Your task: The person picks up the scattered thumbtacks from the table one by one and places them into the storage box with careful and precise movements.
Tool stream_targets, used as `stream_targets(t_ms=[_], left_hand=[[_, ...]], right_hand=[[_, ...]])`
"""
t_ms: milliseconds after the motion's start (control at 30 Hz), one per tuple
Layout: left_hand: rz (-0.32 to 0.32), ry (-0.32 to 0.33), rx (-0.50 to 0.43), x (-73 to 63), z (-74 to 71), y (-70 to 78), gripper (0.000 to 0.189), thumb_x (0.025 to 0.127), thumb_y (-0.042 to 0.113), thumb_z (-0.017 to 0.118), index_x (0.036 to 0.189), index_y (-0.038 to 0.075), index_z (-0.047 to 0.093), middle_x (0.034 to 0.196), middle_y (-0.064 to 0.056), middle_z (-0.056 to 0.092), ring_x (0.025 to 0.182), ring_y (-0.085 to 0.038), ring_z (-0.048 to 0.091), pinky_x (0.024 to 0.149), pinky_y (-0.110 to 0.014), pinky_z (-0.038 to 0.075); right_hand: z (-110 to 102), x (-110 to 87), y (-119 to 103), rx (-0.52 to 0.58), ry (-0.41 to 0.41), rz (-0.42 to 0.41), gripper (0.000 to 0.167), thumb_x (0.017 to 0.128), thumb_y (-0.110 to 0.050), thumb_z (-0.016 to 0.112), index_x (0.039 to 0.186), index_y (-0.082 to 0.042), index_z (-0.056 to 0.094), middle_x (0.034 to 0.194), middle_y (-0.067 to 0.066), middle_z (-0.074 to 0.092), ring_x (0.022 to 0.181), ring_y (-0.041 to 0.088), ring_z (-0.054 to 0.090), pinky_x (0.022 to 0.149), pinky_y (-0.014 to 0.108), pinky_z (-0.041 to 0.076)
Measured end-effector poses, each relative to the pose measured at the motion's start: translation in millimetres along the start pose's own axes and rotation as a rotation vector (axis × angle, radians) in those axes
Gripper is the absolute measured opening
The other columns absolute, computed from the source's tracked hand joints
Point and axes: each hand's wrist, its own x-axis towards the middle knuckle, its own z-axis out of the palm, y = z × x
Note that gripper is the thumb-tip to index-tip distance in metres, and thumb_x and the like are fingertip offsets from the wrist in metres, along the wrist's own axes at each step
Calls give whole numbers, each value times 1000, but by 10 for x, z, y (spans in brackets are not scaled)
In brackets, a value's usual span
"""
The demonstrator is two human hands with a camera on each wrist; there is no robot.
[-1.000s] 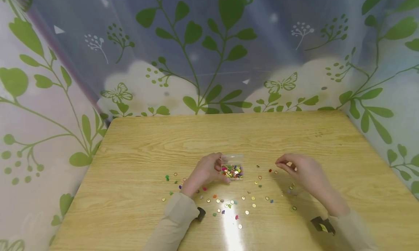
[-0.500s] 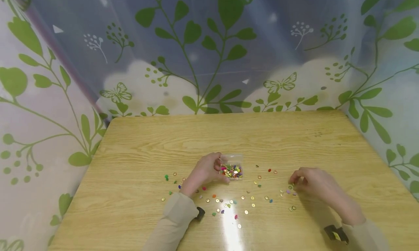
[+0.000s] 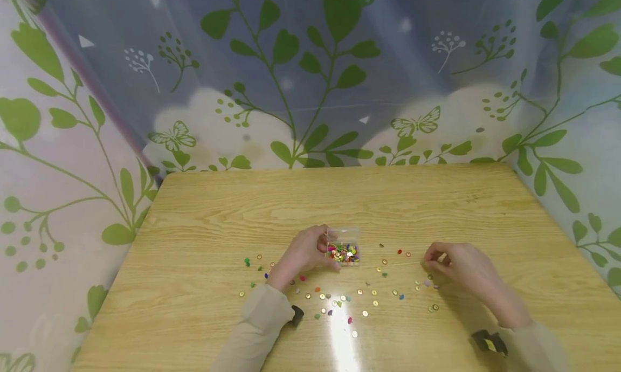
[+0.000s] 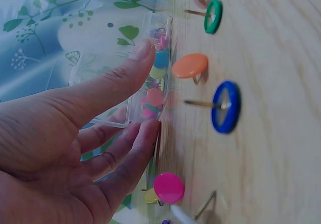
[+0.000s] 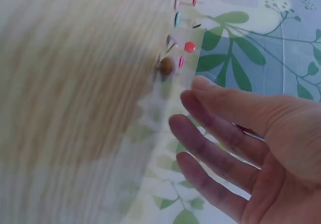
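My left hand [image 3: 305, 250] grips a small clear plastic box [image 3: 346, 234] at its left side, thumb in front and fingers behind. Its lid stands open, and a heap of colourful thumbtacks [image 3: 343, 253] fills the bottom. In the left wrist view, a blue thumbtack [image 4: 226, 107] and an orange thumbtack [image 4: 190, 66] lie by the box. My right hand [image 3: 466, 267] hovers low over the right side, thumb and index fingertips pinched together on a thumbtack that the fingertips hide. Just below it lie a few gold and lilac thumbtacks [image 3: 427, 283].
Loose thumbtacks are scattered over the wooden table [image 3: 291, 205], in front of the box and to both sides, such as a red one [image 3: 400, 252] and a green one [image 3: 247, 262]. A leaf-patterned curtain [image 3: 310, 75] hangs behind the table's far edge.
My right hand moved right and down to the tacks there, then rose slightly; one gold thumbtack no longer shows at that spot. My left hand and the box have stayed put.
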Motion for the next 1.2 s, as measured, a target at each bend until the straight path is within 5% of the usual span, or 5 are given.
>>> stream_targets(t_ms=[833, 1200], left_hand=[[-2, 5, -3, 7, 1, -2, 63, 67, 21, 96, 122, 14, 66, 104, 0, 63, 90, -15, 57, 77, -32, 52], [2, 2, -1, 15, -4, -7, 63, 67, 20, 96, 122, 12, 66, 102, -1, 63, 88, -16, 56, 76, -31, 51]], right_hand=[[266, 515, -861, 56, 103, -213, 12, 85, -15, 81, 86, -21, 71, 78, -9, 73, 62, 3, 63, 53, 21, 47], [350, 572, -961, 116, 112, -250, 10, 85, -10, 81, 93, -15, 77, 86, -5, 76, 60, 1, 61, 50, 15, 43]])
